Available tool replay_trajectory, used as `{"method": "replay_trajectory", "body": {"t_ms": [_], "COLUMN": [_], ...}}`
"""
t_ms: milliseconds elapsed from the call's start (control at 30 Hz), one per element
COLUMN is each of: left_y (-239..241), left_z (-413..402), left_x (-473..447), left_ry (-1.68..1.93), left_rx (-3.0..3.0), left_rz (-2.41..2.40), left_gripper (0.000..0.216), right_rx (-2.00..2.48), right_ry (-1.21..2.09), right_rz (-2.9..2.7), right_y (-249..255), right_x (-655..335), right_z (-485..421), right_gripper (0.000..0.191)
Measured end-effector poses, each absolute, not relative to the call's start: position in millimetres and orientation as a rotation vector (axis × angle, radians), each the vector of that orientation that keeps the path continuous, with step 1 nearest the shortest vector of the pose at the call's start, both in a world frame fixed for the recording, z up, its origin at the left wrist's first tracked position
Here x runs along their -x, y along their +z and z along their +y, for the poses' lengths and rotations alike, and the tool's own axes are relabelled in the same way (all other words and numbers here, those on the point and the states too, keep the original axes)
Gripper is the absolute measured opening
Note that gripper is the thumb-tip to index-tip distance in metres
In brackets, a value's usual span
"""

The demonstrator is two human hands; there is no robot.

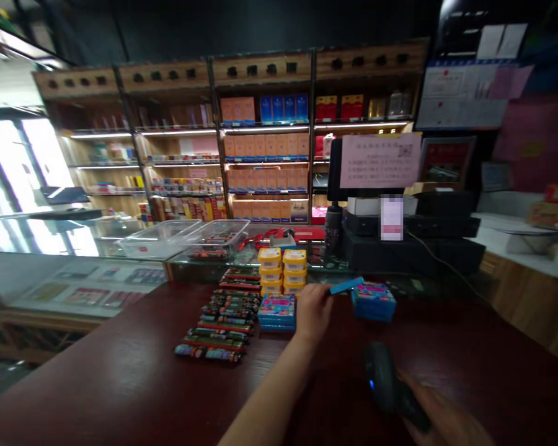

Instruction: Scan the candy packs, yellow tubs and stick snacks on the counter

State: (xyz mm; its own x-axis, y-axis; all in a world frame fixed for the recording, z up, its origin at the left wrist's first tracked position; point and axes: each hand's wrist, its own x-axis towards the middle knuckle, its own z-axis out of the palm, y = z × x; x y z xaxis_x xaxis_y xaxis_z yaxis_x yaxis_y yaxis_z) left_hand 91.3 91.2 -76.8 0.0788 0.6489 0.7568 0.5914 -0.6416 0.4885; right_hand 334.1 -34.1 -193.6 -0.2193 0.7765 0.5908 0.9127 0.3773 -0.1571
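My left hand (313, 311) is closed on a thin blue box (346, 285), held tilted above the dark red table between two stacks. On its right is a stack of blue and pink boxes (374, 301); a similar stack (277, 311) stands close on its left. My right hand (441, 406) grips a black handheld barcode scanner (385, 381) low on the right, and a small blue light glows on it. Yellow tubs with white lids (283, 272) are piled behind the left stack. Many dark patterned pens (223, 319) lie in a column farther left.
Clear plastic trays (218, 235) sit on the glass counter (97, 232) beyond the table (97, 365). A monitor with a pink paper sign (380, 162) and black machines (428, 238) stand at the back right. Lit shelves of boxed goods (267, 145) line the wall.
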Motion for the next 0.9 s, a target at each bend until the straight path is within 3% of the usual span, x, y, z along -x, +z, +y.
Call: {"method": "replay_trajectory", "body": {"t_ms": [167,333,433,567,733,900], "left_y": [-60.6,-63.5,-76.8,-95.0,-101.9,-99.6], "left_z": [114.4,129.7,139.2,153.0,163.0,160.3], "left_x": [-140.8,-186.6,-190.1,-174.9,-172.8,-184.5], "left_ry": [1.074,0.674,0.729,1.093,1.314,1.329], "left_rx": [-3.049,-3.253,-3.095,-2.652,-2.285,-2.247], "left_rz": [1.212,1.134,1.15,1.298,1.333,1.361], "left_gripper": [0.016,0.021,0.018,0.035,0.008,0.004], "right_rx": [1.549,1.61,1.656,1.684,1.704,1.717], "right_ry": [-0.465,-0.455,-0.399,-0.362,-0.335,-0.336], "right_rz": [-1.994,-1.977,-1.964,-1.943,-1.922,-1.942], "right_y": [-176.3,-176.2,-172.2,-166.7,-165.5,-167.3], "right_x": [-322.9,-319.0,-318.3,-316.1,-314.9,-317.2], "right_z": [-39.5,-42.9,-44.5,-45.9,-46.4,-46.4], "right_gripper": [0.04,0.039,0.037,0.038,0.039,0.04]}}
